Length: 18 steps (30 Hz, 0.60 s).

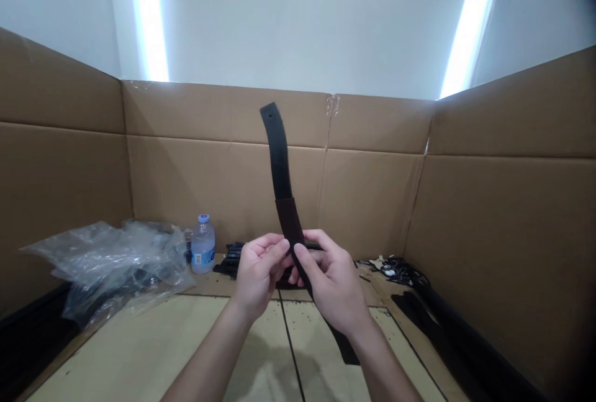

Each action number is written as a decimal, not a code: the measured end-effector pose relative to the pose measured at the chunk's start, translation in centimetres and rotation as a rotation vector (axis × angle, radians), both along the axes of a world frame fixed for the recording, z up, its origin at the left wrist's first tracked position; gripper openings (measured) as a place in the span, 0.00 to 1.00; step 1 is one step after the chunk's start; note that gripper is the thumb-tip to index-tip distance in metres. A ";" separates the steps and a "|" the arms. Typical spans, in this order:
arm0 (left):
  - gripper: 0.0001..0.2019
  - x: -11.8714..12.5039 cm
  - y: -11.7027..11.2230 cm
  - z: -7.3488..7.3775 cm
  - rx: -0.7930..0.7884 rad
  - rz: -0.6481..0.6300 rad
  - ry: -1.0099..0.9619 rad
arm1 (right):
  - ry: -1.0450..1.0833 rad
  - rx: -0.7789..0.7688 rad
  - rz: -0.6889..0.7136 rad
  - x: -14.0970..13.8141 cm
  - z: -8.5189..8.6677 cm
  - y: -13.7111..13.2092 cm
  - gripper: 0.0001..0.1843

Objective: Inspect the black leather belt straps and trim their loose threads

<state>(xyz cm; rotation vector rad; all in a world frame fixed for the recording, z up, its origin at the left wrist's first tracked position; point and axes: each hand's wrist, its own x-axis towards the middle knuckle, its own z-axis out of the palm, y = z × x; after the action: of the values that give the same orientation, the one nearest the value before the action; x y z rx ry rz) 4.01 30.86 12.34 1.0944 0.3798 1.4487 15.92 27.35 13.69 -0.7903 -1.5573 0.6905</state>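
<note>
A long black curved strap (278,159) stands upright in front of me, its free end pointing up with a small hole near the tip. A darker sleeve wraps its lower part. My left hand (255,278) pinches the strap near its bottom from the left. My right hand (331,284) is closed on it from the right, thumb pressing on the front. The strap's lower end runs down behind my right hand toward the table.
Cardboard walls (372,191) enclose a cardboard-covered table (139,352). Crumpled clear plastic bags (112,259) lie at the left beside a small water bottle (203,244). A stack of black parts (230,259) sits behind my hands. Black cords and long black pieces (419,296) lie at the right.
</note>
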 end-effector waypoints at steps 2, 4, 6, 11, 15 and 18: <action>0.12 0.0 0.1 -0.1 0.001 0.003 0.020 | -0.005 0.006 -0.011 0.1 0.1 0.0 0.14; 0.11 0.0 0.3 -0.3 0.014 0.005 0.034 | 0.001 0.022 -0.042 0.1 0.1 0.1 0.17; 0.11 0.0 0.3 -0.4 0.026 0.011 0.039 | 0.004 0.032 -0.085 0.0 -0.1 0.3 0.19; 0.12 0.1 0.2 -0.5 0.023 0.040 0.024 | -0.026 0.035 -0.151 0.0 -0.2 0.1 0.20; 0.11 0.1 0.2 -0.3 0.028 0.090 0.009 | -0.059 0.055 -0.098 0.1 0.2 -0.3 0.21; 0.12 0.0 0.4 -0.2 0.037 0.166 -0.005 | -0.098 0.073 -0.077 0.1 0.2 -0.1 0.19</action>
<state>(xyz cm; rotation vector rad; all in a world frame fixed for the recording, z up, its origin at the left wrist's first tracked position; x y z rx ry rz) 3.96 31.27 12.15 1.1094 0.4510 1.6102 15.98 27.21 13.90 -0.8353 -1.6222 0.5435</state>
